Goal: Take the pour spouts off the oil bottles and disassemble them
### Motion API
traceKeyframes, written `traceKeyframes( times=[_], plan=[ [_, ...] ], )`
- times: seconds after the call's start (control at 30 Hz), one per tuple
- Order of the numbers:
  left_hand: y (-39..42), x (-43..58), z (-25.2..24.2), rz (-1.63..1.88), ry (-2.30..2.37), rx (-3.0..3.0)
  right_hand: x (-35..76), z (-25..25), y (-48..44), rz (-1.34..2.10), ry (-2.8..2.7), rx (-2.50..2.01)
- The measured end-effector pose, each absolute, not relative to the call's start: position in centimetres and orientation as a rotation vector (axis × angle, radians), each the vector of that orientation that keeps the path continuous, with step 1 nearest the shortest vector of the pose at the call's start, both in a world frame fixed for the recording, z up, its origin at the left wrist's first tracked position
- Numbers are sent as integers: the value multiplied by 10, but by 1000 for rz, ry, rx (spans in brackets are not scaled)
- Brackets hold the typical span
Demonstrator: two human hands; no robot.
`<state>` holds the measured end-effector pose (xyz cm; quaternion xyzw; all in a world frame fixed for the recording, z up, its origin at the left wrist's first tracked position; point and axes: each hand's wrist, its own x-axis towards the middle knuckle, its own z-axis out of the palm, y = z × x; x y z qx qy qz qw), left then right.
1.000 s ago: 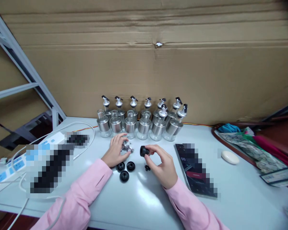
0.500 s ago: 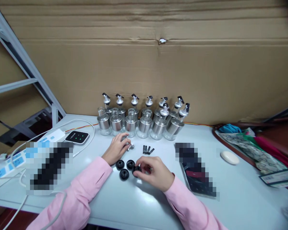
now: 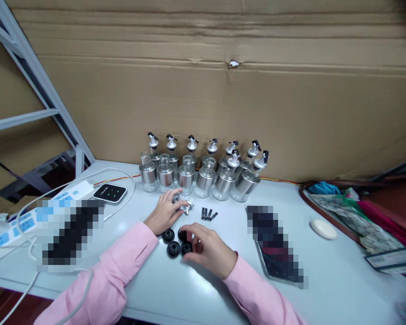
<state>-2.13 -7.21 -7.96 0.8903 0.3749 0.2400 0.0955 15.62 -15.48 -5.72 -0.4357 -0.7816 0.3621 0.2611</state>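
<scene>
My left hand (image 3: pixel 167 211) rests over small silver pourer spouts (image 3: pixel 186 206) on the table, fingers spread and curved around them; some of the parts are hidden beneath. My right hand (image 3: pixel 209 248) is at a cluster of black round stoppers (image 3: pixel 173 249), its thumb and index finger apart. The thumb tip is close to the lower right stopper (image 3: pixel 186 248), and the fingertips partly cover the upper right one. Several short black flip levers (image 3: pixel 208 214) lie beyond my right hand. Behind stand glass bottles with metal bands (image 3: pixel 206 178), some topped with silver spouts and black levers.
A cardboard wall (image 3: pixel 203 99) closes off the back. To the left are a white power strip (image 3: pixel 71 195), a black-faced device (image 3: pixel 110 193) and looping cables. On the right lie a blurred dark flat object (image 3: pixel 274 253), a white oval object (image 3: pixel 324 229) and a bag (image 3: pixel 345 210).
My right hand has put the stopper it pinched among the others, and its fingers have parted. My left fingers have spread, showing more of the silver spouts. The view has shifted slightly.
</scene>
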Motion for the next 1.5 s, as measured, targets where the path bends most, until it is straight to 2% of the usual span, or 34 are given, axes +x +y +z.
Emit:
traceKeyframes(
  times=[0.3,0.67,0.83,1.0,1.07,1.27,1.5],
  plan=[
    [-70,-23,-82,641,1001,2724,159,-60,-154,1093,-2039,-1169],
    [-70,-22,-83,614,1053,2715,154,-54,-155,1036,-2063,-1146],
    [-70,-22,-83,604,1009,2656,158,-54,-150,892,-1795,-1216],
    [-72,-21,-81,657,1036,2592,154,-63,-140,1021,-1576,-1126],
    [-72,-22,-82,679,1057,2585,154,-63,-135,918,-1504,-1125],
    [-70,-23,-84,768,1138,2577,178,-55,-107,216,-1160,-1328],
    [-73,-24,-79,673,1067,2731,201,-56,-75,-81,-1542,-1448]
  ],
)
